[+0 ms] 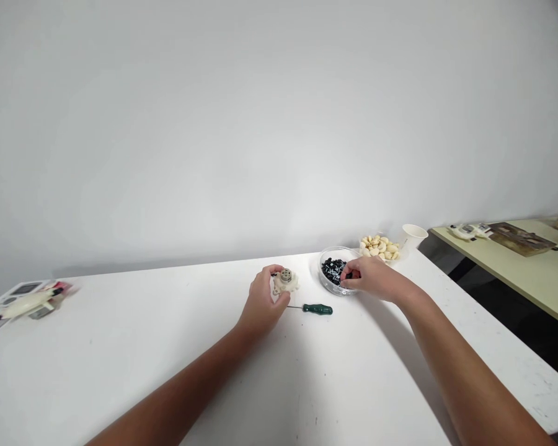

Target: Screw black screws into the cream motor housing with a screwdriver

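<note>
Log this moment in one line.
left hand: holding cream part | right hand: at black pieces in clear dish | nearby: green screwdriver

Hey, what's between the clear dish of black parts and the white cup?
In the head view, cream-coloured pieces lie between the clear dish and the white cup; the right hand is just in front of them.

A plain pale-grey wall rises behind the flat white bench; a pale-yellow bench stands right.

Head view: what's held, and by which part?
Left hand holds the cream plastic part by its left side. Right hand, fingers in the clear dish: cannot tell.
</note>
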The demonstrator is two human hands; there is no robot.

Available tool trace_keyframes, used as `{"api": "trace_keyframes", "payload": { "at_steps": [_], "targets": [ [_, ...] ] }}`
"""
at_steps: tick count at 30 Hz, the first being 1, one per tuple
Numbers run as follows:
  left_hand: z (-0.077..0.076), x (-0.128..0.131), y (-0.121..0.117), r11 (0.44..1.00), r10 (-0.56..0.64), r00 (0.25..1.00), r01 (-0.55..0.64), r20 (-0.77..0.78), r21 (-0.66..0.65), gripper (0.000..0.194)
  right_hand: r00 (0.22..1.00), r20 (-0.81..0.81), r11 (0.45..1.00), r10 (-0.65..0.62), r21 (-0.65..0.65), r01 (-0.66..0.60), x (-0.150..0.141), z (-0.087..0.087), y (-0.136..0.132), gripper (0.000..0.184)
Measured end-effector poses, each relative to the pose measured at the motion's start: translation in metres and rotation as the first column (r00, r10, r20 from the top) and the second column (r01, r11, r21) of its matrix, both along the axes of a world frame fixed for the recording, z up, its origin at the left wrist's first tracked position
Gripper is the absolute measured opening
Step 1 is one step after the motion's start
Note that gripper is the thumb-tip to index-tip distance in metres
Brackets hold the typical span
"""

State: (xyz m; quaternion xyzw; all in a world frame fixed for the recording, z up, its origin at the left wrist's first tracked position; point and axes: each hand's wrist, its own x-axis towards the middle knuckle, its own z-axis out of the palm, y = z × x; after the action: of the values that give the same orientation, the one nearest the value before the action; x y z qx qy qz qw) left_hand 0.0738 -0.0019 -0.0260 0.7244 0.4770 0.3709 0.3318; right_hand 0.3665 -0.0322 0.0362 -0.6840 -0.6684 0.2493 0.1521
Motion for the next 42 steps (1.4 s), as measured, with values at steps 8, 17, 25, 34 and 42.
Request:
{"api": "trace_keyframes", "payload": {
  "at_steps": [8,17,25,34,42],
  "targets": [
    [0.000,-0.003,-0.001,0.999,0.020,1.000,-0.019,0.010,-0.039,0.046,0.996,-0.051,0.997,0.077,-0.024,-0.079,0.003,-0.001,-0.002,0.011],
    [0.000,-0.002,-0.002,0.999,0.000,1.000,0.001,0.021,-0.041,0.040,0.997,-0.039,0.997,0.063,0.037,-0.061,0.006,0.000,-0.004,0.017],
    [-0.001,-0.003,0.000,0.999,-0.005,1.000,0.006,0.016,-0.039,0.041,0.997,-0.014,0.996,0.074,0.052,-0.073,0.006,-0.002,-0.003,0.020],
    [-0.003,0.000,0.001,0.999,-0.007,1.000,0.007,0.008,-0.036,0.039,0.997,0.051,0.987,0.052,0.150,-0.060,-0.004,-0.006,0.001,0.018],
    [-0.002,0.002,0.001,0.999,-0.019,1.000,0.019,0.009,-0.030,0.036,0.991,0.115,0.966,0.075,0.238,-0.101,-0.005,-0.012,0.004,0.022]
  ]
}}
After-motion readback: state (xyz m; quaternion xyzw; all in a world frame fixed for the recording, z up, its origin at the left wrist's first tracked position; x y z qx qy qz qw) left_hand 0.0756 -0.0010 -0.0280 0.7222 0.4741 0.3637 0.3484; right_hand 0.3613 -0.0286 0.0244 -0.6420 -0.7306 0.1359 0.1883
